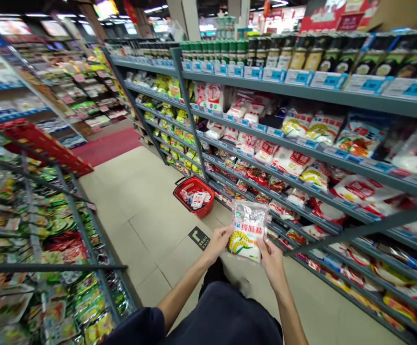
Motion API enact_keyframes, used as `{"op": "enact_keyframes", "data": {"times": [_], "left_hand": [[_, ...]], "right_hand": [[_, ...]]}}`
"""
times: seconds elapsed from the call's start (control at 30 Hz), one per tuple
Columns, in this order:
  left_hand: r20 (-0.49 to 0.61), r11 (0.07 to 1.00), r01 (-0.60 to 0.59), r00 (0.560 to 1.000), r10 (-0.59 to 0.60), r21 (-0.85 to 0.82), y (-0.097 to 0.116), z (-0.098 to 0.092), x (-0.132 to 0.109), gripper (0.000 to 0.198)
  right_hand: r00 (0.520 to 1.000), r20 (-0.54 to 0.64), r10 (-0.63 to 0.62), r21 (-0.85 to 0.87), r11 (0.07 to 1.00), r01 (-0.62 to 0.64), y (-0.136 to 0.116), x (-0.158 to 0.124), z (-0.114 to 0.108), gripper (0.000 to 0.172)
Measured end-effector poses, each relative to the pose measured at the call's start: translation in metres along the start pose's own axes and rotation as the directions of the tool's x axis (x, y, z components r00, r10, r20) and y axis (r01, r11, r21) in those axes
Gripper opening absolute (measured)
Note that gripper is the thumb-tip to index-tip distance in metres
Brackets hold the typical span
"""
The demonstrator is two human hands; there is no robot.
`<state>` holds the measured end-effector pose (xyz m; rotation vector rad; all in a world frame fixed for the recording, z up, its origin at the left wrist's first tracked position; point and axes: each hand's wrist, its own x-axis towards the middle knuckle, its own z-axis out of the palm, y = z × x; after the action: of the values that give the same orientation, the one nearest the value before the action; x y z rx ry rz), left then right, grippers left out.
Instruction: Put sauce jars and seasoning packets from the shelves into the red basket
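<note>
A clear-and-white plastic packet (pixel 248 232) with red lettering and a yellow-and-green picture is held up in front of my body, its printed face toward me. My left hand (pixel 218 243) pinches its left edge. On the opposite side, my right hand (pixel 270 254) grips the lower right edge, thumb in front. The packet hangs over the floor beside the right-hand shelves, apart from them. Beyond it on the floor stands a red shopping basket (pixel 204 209) with several white-and-red packets (pixel 198 199) inside.
Along my right runs a long grey shelf rack (pixel 230 76) with bagged goods and a top row of jars (pixel 312 55). A slanted display of packets (pixel 61 215) borders my left. Tiled floor (pixel 122 201) lies between, with an exit sign (pixel 199 238) stuck on it.
</note>
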<state>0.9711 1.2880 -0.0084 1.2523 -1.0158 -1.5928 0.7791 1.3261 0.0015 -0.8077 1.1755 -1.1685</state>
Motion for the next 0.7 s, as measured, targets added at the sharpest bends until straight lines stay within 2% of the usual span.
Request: {"op": "enact_keyframes", "data": {"times": [0.13, 0.33, 0.57, 0.7], "left_hand": [[-0.058, 0.998, 0.034, 0.998, -0.037, -0.056, -0.021, -0.017, -0.006, 0.065], [-0.027, 0.997, 0.064, 0.998, -0.065, -0.042, -0.022, -0.026, -0.011, 0.064], [0.014, 0.991, 0.117, 0.993, -0.116, -0.071, -0.035, -0.015, -0.019, 0.067], [0.047, 0.993, 0.114, 0.992, -0.115, 0.018, -0.036, 0.0, -0.022, 0.071]], "right_hand": [[0.995, 0.031, 0.1, 0.021, 0.995, -0.1, 0.016, -0.002, 0.013, 0.057], [0.993, -0.006, 0.118, 0.068, 0.991, -0.118, 0.027, -0.005, 0.025, 0.058], [0.992, -0.05, 0.118, 0.134, 0.985, -0.111, 0.037, -0.018, 0.017, 0.054], [0.987, -0.109, 0.122, 0.19, 0.977, -0.1, 0.038, -0.032, 0.005, 0.058]]}}
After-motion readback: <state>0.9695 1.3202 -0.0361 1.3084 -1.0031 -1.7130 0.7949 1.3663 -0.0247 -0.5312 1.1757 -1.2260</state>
